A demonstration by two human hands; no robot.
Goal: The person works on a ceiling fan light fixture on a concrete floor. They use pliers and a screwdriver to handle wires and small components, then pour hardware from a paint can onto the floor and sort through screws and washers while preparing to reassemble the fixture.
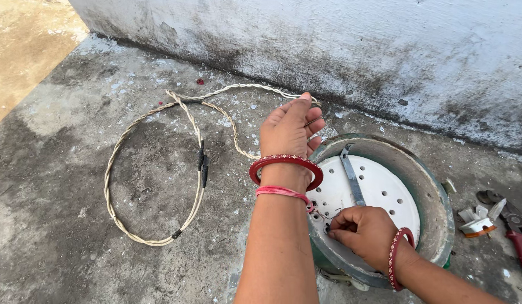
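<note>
Fingers (337, 225) pinch something hidden on perforated plate (385, 191).

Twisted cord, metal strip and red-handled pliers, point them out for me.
Twisted cord (112, 169), head view, left side of its loop.
Metal strip (351, 177), head view, middle of the bar.
Red-handled pliers (521, 247), head view, red handle.

Concrete floor (58, 225), grey, stained, flecked with white chips. Whitewashed wall (356, 45) along its far edge, dark and grimy at the base. Red-handled pliers (517, 236) and a roll of tape (476, 226) near the floor's right edge.
</note>
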